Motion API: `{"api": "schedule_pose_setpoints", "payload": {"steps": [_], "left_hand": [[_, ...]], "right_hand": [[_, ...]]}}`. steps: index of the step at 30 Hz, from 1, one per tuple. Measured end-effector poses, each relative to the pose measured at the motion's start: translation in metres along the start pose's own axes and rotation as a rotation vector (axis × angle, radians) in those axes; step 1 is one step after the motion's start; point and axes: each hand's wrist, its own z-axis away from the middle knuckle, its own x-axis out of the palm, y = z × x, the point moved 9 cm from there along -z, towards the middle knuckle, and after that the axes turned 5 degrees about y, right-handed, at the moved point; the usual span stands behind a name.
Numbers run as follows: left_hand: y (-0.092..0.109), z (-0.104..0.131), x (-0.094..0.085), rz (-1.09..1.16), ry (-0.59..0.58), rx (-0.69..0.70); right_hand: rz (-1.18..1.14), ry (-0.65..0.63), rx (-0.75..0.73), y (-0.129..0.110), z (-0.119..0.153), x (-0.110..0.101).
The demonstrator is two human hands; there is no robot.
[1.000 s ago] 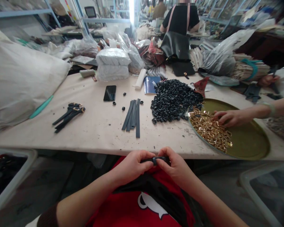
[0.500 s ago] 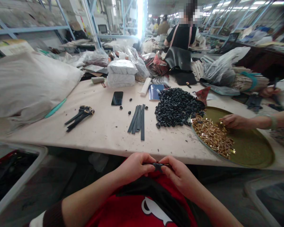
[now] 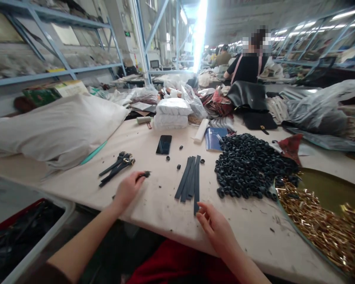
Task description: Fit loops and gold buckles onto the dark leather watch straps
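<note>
My left hand (image 3: 129,192) is closed over the table, with a small dark strap piece (image 3: 146,174) poking out past the fingertips; the rest is hidden by the fingers. Left of it lies a bunch of black straps with gold buckles (image 3: 121,165). My right hand (image 3: 214,223) has its fingers apart at the near end of the rightmost dark flat strip (image 3: 197,181). Whether the fingertips touch that strip I cannot tell. Several more such strips (image 3: 187,181) lie beside it, slightly fanned.
A heap of small black loops (image 3: 248,165) lies right of the strips. Beyond it stands a round tray (image 3: 316,173) of gold metal pieces. A phone (image 3: 163,144), a blue booklet (image 3: 214,139) and a white sack (image 3: 62,130) are on the table. A bin (image 3: 63,215) stands lower left.
My hands have parted from in front of my body. The left moved forward and left with the dark piece, the right to the strips. The view turned; the co-worker's hand left it.
</note>
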Motion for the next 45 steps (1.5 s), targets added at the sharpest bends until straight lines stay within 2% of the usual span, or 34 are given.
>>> {"api": "schedule_pose_setpoints", "payload": {"steps": [2,3,4,5,6,7,8,9,11,14,17,19,22,24,25,28,30,31,34,38,41,43,45], "left_hand": [[-0.035,-0.030,-0.017,-0.085,0.090,-0.064],[-0.042,-0.040,-0.023,-0.120,0.131,-0.081],[-0.040,-0.048,-0.025,-0.156,0.166,-0.073],[-0.028,-0.054,-0.022,-0.179,0.178,-0.038],[-0.008,-0.057,-0.013,-0.202,0.173,0.024],[0.019,-0.058,0.003,-0.198,0.125,0.118],[0.049,-0.057,0.027,-0.153,0.000,0.216],[0.075,-0.055,0.048,-0.125,-0.072,0.268],[0.118,-0.053,0.083,-0.094,-0.139,0.306],[0.154,-0.051,0.118,-0.058,-0.186,0.287],[0.170,-0.038,0.135,0.021,-0.245,0.299],[0.177,-0.027,0.136,0.086,-0.279,0.317],[0.179,-0.019,0.124,0.138,-0.265,0.294],[0.175,-0.017,0.113,0.262,-0.271,0.177],[0.172,-0.012,0.111,0.396,-0.320,0.077],[0.174,0.027,0.118,0.922,-0.652,-0.305],[0.183,0.065,0.119,1.134,-0.871,-0.512],[0.186,0.082,0.116,1.197,-0.942,-0.590],[0.190,0.119,0.106,1.353,-1.052,-0.708],[0.191,0.142,0.095,1.433,-1.115,-0.715],[0.192,0.154,0.093,1.405,-1.137,-0.696],[0.193,0.161,0.092,1.373,-1.136,-0.676],[0.194,0.168,0.093,1.340,-1.129,-0.666]], "right_hand": [[0.135,0.042,-0.076,0.005,-0.008,-0.006],[0.184,0.065,-0.106,0.008,-0.011,-0.009],[0.221,0.086,-0.127,0.010,-0.013,-0.011],[0.247,0.102,-0.140,0.013,-0.017,-0.012],[0.265,0.111,-0.144,0.015,-0.020,-0.012],[0.276,0.112,-0.140,0.018,-0.024,-0.010],[0.281,0.108,-0.130,0.020,-0.028,-0.008],[0.281,0.102,-0.116,0.022,-0.031,-0.006],[0.267,0.089,-0.091,0.025,-0.036,-0.004],[0.212,0.091,-0.081,0.027,-0.035,-0.006],[0.121,0.156,-0.056,0.036,-0.026,-0.024],[0.070,0.235,-0.011,0.048,-0.016,-0.043],[0.077,0.367,0.079,0.066,-0.004,-0.075],[0.143,0.418,0.094,0.070,-0.003,-0.092],[0.188,0.419,0.078,0.067,-0.007,-0.096],[0.404,0.319,0.012,0.054,-0.026,-0.089],[0.544,0.253,0.015,0.048,-0.036,-0.080],[0.584,0.236,0.021,0.046,-0.038,-0.076],[0.566,0.214,0.010,0.044,-0.030,-0.069],[0.501,0.197,-0.011,0.046,-0.002,-0.073],[0.278,0.222,0.053,0.049,0.021,-0.086],[-0.064,0.234,0.218,0.056,0.036,-0.091],[-0.500,0.280,0.425,0.063,0.051,-0.088]]}}
